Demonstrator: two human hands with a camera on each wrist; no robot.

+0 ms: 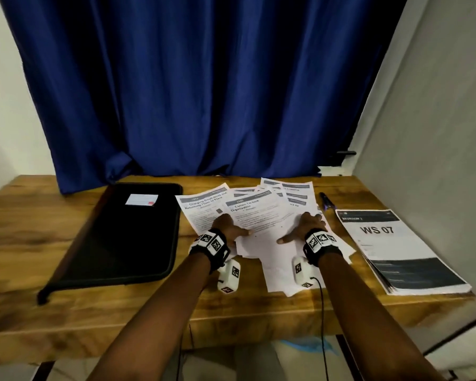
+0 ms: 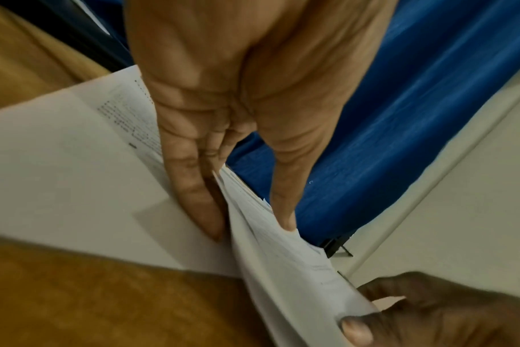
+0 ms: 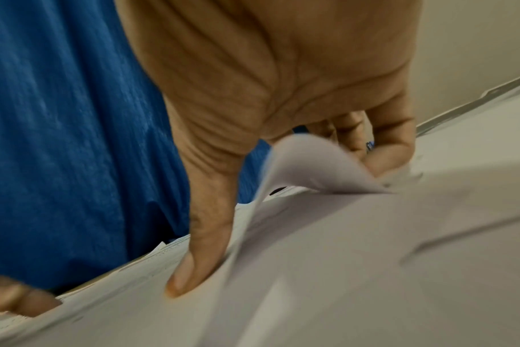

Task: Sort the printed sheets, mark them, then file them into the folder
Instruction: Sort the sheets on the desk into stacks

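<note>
A loose fan of printed sheets (image 1: 254, 213) is spread on the wooden surface (image 1: 66, 320), between a closed black folder (image 1: 127, 232) on the left and a neat stack headed "WS 07" (image 1: 396, 251) on the right. The left hand (image 1: 228, 226) is laid flat on the fan's left part, fingers straight and pressed to the paper — the thumb (image 1: 243, 231) is pointed inward. The right hand (image 1: 308, 225) is set on the right part, thumb (image 3: 199, 246) pressed down, its other fingers (image 3: 386, 150) curled at a lifted, curling sheet edge (image 3: 312, 164); whether that edge is pinched cannot be told. A pen (image 1: 326, 202) is seen just beyond the sheets, before a blue curtain (image 1: 204, 92).
</note>
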